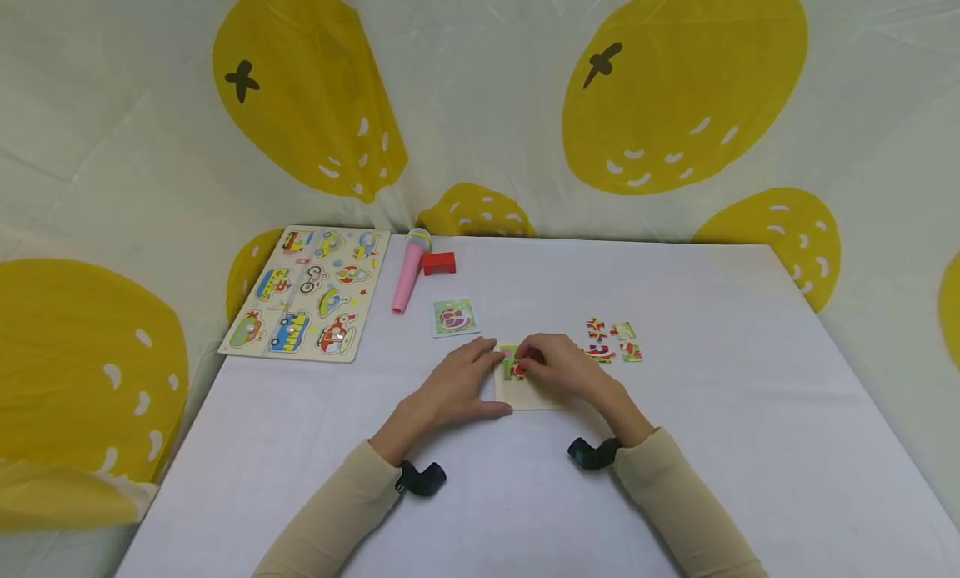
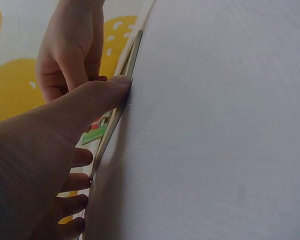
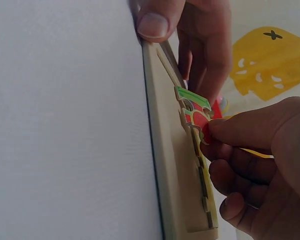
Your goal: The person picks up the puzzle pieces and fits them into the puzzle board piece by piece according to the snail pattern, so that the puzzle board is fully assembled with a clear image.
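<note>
R hand [image 1: 564, 366] grip pinches a red-green puzzle pc [image 3: 202, 127] btwn thumb & index, over the L part of a wooden tray [image 1: 534, 398] on the white table [image 1: 750, 411]; hard to tell if it's seated. L hand [image 1: 457, 384] grip is slack, fingers spread, thumb pressing tray's near edge. Loose pcs [image 1: 631, 353] lie just R of tray, pic card [image 1: 454, 318] beyond L hand

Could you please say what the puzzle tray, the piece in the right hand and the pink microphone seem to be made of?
Puzzle tray: probably wood or fibreboard, matte, judging by its pale tan, unpainted-looking surface.
Held piece: likely thin wood or card with a smooth finish, given its printed red face.
Microphone: apparently plastic, being smooth and evenly pink; its head's material is unclear.
</note>
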